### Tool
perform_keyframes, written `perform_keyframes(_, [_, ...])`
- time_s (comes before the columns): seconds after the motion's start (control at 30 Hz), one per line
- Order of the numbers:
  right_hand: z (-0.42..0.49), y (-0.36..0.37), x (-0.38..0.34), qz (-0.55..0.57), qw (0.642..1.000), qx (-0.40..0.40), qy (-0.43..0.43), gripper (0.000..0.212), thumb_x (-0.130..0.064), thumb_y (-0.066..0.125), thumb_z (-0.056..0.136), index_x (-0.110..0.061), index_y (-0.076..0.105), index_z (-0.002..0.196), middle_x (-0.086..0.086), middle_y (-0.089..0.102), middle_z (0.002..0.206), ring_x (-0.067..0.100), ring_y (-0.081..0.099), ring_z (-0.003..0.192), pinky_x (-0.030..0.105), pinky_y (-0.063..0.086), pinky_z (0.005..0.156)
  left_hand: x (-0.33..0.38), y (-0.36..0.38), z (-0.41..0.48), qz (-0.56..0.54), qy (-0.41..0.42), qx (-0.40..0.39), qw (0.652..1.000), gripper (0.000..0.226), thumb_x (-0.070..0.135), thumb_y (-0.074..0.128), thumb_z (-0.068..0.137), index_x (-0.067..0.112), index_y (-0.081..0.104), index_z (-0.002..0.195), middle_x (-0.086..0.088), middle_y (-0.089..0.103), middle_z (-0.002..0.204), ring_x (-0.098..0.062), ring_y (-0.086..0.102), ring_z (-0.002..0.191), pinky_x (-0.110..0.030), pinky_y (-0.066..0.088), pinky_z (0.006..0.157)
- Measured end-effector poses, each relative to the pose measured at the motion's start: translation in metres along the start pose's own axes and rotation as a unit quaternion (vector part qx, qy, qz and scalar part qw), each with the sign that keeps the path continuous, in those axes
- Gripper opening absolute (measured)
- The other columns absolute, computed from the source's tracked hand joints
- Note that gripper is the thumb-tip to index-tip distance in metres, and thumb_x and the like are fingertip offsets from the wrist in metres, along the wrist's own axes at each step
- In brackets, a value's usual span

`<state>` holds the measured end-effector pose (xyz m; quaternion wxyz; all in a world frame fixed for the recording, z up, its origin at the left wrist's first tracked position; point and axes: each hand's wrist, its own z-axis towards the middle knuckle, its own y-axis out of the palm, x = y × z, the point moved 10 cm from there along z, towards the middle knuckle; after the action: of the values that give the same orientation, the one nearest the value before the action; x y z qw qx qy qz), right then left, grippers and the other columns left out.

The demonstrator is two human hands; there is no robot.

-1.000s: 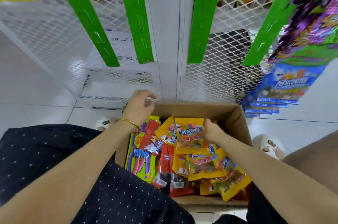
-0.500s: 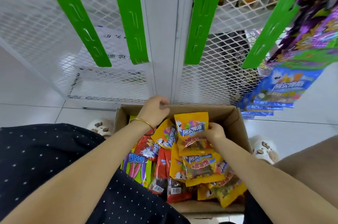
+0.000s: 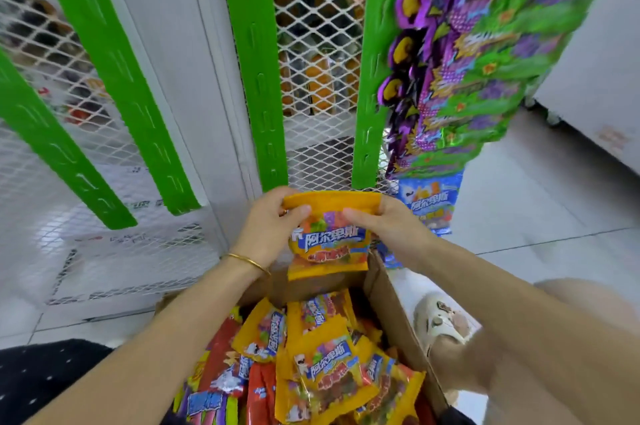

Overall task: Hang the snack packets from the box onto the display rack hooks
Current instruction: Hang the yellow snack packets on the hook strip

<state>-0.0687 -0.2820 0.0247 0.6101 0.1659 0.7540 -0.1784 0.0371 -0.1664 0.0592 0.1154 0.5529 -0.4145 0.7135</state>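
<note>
An orange snack packet (image 3: 329, 244) hangs upright above the cardboard box (image 3: 391, 306). My left hand (image 3: 266, 227) pinches its top left corner and my right hand (image 3: 384, 227) pinches its top right corner. Both hands are just below the lower ends of two green hook strips (image 3: 256, 71) (image 3: 372, 78) on the white mesh rack (image 3: 315, 26). The box holds several more orange, red and green packets (image 3: 322, 365).
Purple-green packets (image 3: 478, 53) and blue packets (image 3: 433, 206) hang on the rack at the right. Two more green strips (image 3: 114, 78) (image 3: 52, 147) hang at the left. A slippered foot (image 3: 443, 324) stands right of the box, and a white cabinet (image 3: 595, 78) at far right.
My right hand lifted the orange packet out of the box toward the rack. My left hand left the box rim and took the packet's other top corner. The view tilted up.
</note>
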Motion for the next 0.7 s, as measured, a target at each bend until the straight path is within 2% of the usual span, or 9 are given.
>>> perform_keyframes(0.03, [0.0,-0.01,-0.007,-0.002,1.0,0.024,-0.013,0.014,-0.013,0.06,0.089,-0.008,0.066,0.1,0.011,0.07,0.103,0.03,0.066,0.097,0.047,0.052,0.089,0.014,0.002,0.006,0.011,0.017,-0.002,1.0,0.006,0.013,0.058,0.089,0.016,0.055,0.086,-0.006,0.06,0.082,-0.016,0.057,0.076,-0.019,0.045,0.066])
perform_keyframes(0.1, [0.0,-0.028,-0.017,-0.024,0.997,0.07,-0.029,0.013,-0.016,0.061,0.089,-0.005,0.068,0.091,0.008,0.072,0.095,0.035,0.065,0.095,0.053,0.051,0.087,0.038,0.006,0.021,0.028,0.046,0.003,0.999,0.007,0.012,0.058,0.089,0.016,0.059,0.096,0.002,0.058,0.085,-0.012,0.056,0.081,-0.007,0.041,0.063])
perform_keyframes(0.17, [-0.001,-0.044,-0.02,-0.032,0.993,0.104,-0.035,0.015,-0.016,0.06,0.09,-0.004,0.066,0.083,0.002,0.071,0.082,0.023,0.067,0.083,0.04,0.055,0.078,0.053,0.011,0.037,0.014,0.06,0.017,0.998,0.022,0.014,0.058,0.089,0.009,0.06,0.111,0.002,0.059,0.098,-0.011,0.056,0.093,0.001,0.038,0.068])
perform_keyframes(0.23, [-0.001,-0.057,-0.022,-0.023,0.99,0.134,-0.042,0.02,-0.015,0.06,0.09,-0.011,0.061,0.07,-0.007,0.066,0.065,0.007,0.062,0.064,0.025,0.05,0.063,0.064,0.019,0.052,-0.001,0.059,0.033,0.998,0.03,0.013,0.057,0.09,0.002,0.055,0.118,-0.005,0.058,0.107,-0.01,0.053,0.096,0.001,0.038,0.066])
perform_keyframes(0.3, [0.003,-0.069,-0.021,-0.011,0.985,0.167,-0.045,0.025,-0.015,0.061,0.09,-0.015,0.057,0.064,-0.01,0.062,0.057,0.005,0.058,0.058,0.025,0.047,0.061,0.073,0.029,0.064,-0.001,0.055,0.043,0.998,0.03,0.014,0.056,0.091,0.0,0.055,0.117,-0.006,0.059,0.104,-0.01,0.052,0.093,-0.006,0.037,0.063])
perform_keyframes(0.43, [0.009,-0.084,-0.019,0.016,0.978,0.202,-0.047,0.028,-0.015,0.061,0.09,-0.017,0.056,0.063,-0.005,0.062,0.06,0.017,0.058,0.065,0.036,0.049,0.073,0.079,0.041,0.08,0.033,0.045,0.073,0.996,0.017,0.022,0.061,0.088,0.007,0.058,0.094,0.006,0.054,0.072,-0.01,0.051,0.068,-0.017,0.038,0.055])
perform_keyframes(0.5, [0.012,-0.086,-0.019,0.025,0.977,0.207,-0.051,0.026,-0.016,0.06,0.09,-0.017,0.056,0.065,-0.001,0.062,0.065,0.021,0.059,0.07,0.039,0.051,0.076,0.078,0.047,0.084,0.047,0.047,0.068,0.996,0.017,0.026,0.063,0.087,0.009,0.058,0.085,0.002,0.054,0.068,-0.012,0.051,0.062,-0.024,0.039,0.054])
perform_keyframes(0.63, [0.018,-0.088,-0.02,0.018,0.975,0.214,-0.054,0.019,-0.019,0.059,0.091,-0.018,0.058,0.072,0.005,0.063,0.075,0.021,0.062,0.073,0.03,0.055,0.057,0.083,0.056,0.086,0.054,0.067,0.037,0.996,0.016,0.022,0.061,0.087,0.01,0.067,0.096,-0.009,0.068,0.09,-0.023,0.059,0.076,-0.035,0.047,0.07])
perform_keyframes(0.7, [0.021,-0.088,-0.025,-0.011,0.973,0.219,-0.068,0.021,-0.019,0.059,0.091,-0.018,0.058,0.07,0.006,0.063,0.074,0.024,0.062,0.072,0.033,0.057,0.058,0.083,0.057,0.086,0.048,0.066,0.027,0.996,0.017,0.02,0.061,0.088,0.009,0.067,0.1,-0.013,0.069,0.095,-0.029,0.062,0.085,-0.042,0.05,0.078])
